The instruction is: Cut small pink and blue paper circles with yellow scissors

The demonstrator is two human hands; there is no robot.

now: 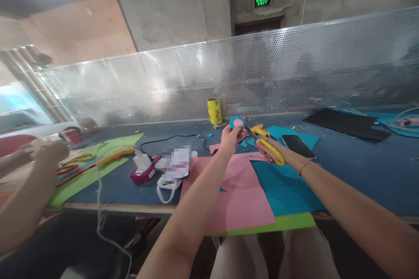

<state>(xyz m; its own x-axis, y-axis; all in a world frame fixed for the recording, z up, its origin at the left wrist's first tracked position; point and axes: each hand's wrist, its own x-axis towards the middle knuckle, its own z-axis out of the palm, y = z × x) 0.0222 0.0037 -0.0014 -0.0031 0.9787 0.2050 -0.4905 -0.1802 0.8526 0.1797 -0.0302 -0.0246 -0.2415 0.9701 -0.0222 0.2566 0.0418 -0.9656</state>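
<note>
While scissors point(252, 133) meet paper point(237, 123), a phone point(298, 146) (dark-screened) lies near.

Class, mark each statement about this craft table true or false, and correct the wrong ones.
1. The right hand holds yellow-handled scissors. True.
2. The left hand holds a black smartphone. False: it holds a small blue-and-pink paper piece.
3. A yellow cylinder stands near the perforated metal screen. True.
4. The exit sign glows red. False: it glows green.
5. The large pink sheet lies over part of a green sheet. True.
</note>
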